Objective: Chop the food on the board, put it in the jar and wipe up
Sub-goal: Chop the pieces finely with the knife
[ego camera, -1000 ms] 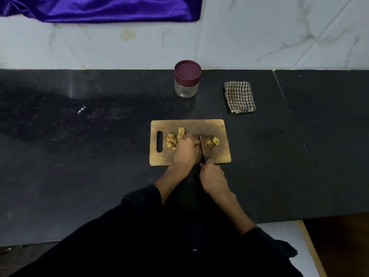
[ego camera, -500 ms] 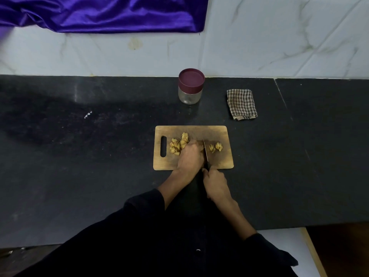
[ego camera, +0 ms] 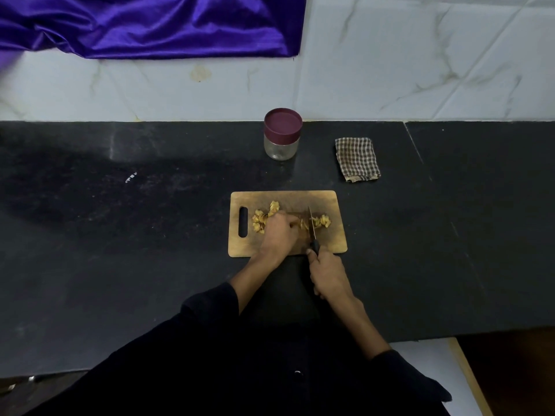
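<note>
A wooden chopping board (ego camera: 335, 238) lies on the black counter. Yellowish food pieces (ego camera: 262, 219) sit left of my left hand (ego camera: 279, 234), and a small cut pile (ego camera: 322, 221) lies to the right of the blade. My left hand rests on the board with its fingers curled over the piece being cut. My right hand (ego camera: 329, 273) grips the black handle of a knife (ego camera: 312, 228), whose blade points away from me and touches the board between the two piles. A glass jar (ego camera: 281, 134) with a maroon lid stands behind the board.
A folded checked cloth (ego camera: 357, 159) lies right of the jar. A white marble wall runs behind the counter, with purple fabric (ego camera: 150, 25) hanging at the upper left. The counter's front edge is near my body, with a white surface at the lower right.
The view has tilted so everything sits lower in the frame. The knife blade stays between the piles, and the cut pile at the right looks slightly larger.
</note>
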